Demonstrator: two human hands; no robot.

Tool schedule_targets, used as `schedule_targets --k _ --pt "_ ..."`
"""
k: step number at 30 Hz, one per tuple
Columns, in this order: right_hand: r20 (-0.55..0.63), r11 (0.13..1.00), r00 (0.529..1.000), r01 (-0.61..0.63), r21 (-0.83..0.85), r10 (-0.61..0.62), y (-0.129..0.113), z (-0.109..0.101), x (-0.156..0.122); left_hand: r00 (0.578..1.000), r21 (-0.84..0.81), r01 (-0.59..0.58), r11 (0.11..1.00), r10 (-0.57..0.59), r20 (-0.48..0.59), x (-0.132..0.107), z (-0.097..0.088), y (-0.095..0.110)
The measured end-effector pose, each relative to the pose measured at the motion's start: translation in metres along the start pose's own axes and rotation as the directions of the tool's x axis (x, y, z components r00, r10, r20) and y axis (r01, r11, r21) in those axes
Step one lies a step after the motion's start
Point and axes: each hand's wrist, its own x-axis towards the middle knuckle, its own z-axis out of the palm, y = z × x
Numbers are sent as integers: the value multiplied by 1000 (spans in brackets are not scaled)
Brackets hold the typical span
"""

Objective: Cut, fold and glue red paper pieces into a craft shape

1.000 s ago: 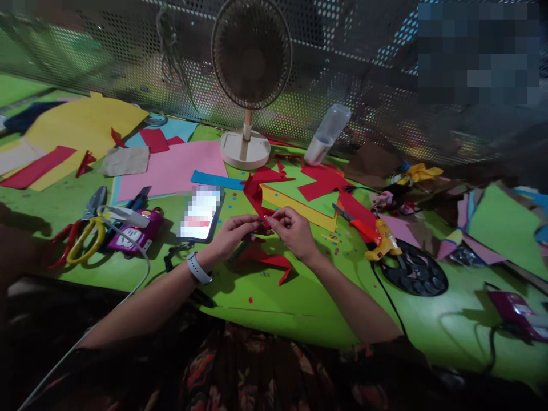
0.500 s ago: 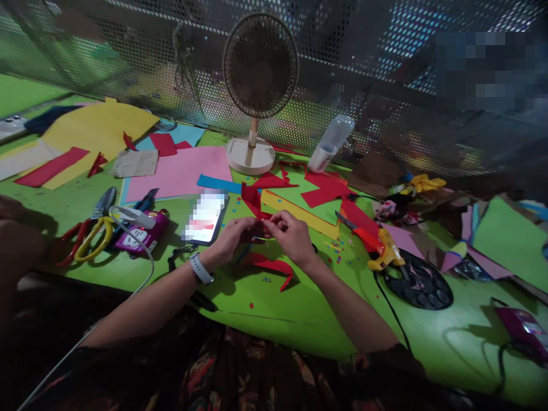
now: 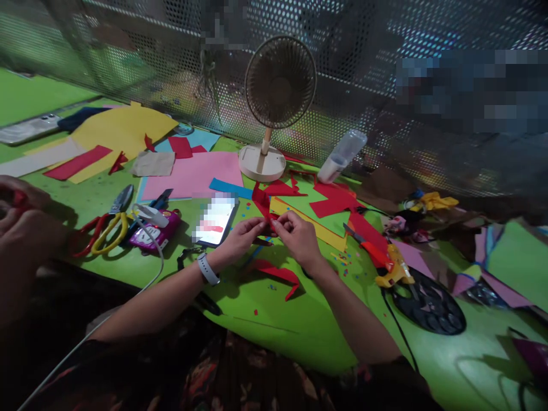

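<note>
My left hand (image 3: 245,238) and my right hand (image 3: 297,237) meet over the green table, both pinching a folded strip of red paper (image 3: 261,201). Its upper end sticks up beyond my fingertips; the part between the fingers is mostly hidden. Below my hands lies another bent red paper strip (image 3: 278,272) on the tabletop. To the left of my left hand is a phone (image 3: 216,220) with a lit screen. A yellow paper strip (image 3: 323,233) lies just behind my right hand, with more red paper pieces (image 3: 336,200) past it.
A fan (image 3: 262,162) and a clear bottle (image 3: 342,155) stand at the back. Scissors (image 3: 115,228) and a purple power socket (image 3: 156,234) are on the left, beside another person's hand (image 3: 25,220). A yellow glue gun (image 3: 396,265) rests on a black palette (image 3: 449,311) at right.
My view has turned slightly left, so things sit further right in it. Both hands still pinch the red paper, my fingers slightly shifted. More of the other person's hand shows, with something red.
</note>
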Motion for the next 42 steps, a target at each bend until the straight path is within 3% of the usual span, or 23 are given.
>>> schedule_targets --k 2,4,8,11,14,20,23,27,34,42 --pt "-14 999 1000 20 -29 -20 -2 -1 0 1000 -7 -3 1000 3 -7 0 0 1" --pt "1 998 1000 8 56 -8 -3 -3 -1 1000 -26 -6 1000 6 -23 1 0 1" --pt "205 922 974 -163 352 94 -1 -13 -6 999 -64 -16 998 13 -43 1 -1 1" --pt "312 875 943 -242 419 111 5 -17 -10 998 -107 -15 994 9 -61 2 -1 0" --pt "335 854 939 -232 466 73 10 -15 -12 996 -169 4 986 -18 -83 2 -1 0" --pt "332 847 943 -192 495 19 16 -5 -13 993 -196 21 980 -43 -106 2 1 -2" --pt "326 838 943 -225 496 60 17 1 -14 987 -231 7 973 -44 -156 1 5 -5" --pt "209 813 966 -244 529 153 13 9 -14 981 -326 -34 945 -31 -191 -1 13 -10" --pt "106 850 974 -226 476 200 6 13 -13 990 -398 -28 917 -31 -141 -1 15 -11" --pt "40 944 994 -111 310 104 7 14 -17 978 -495 37 868 -133 -160 -3 13 -11"
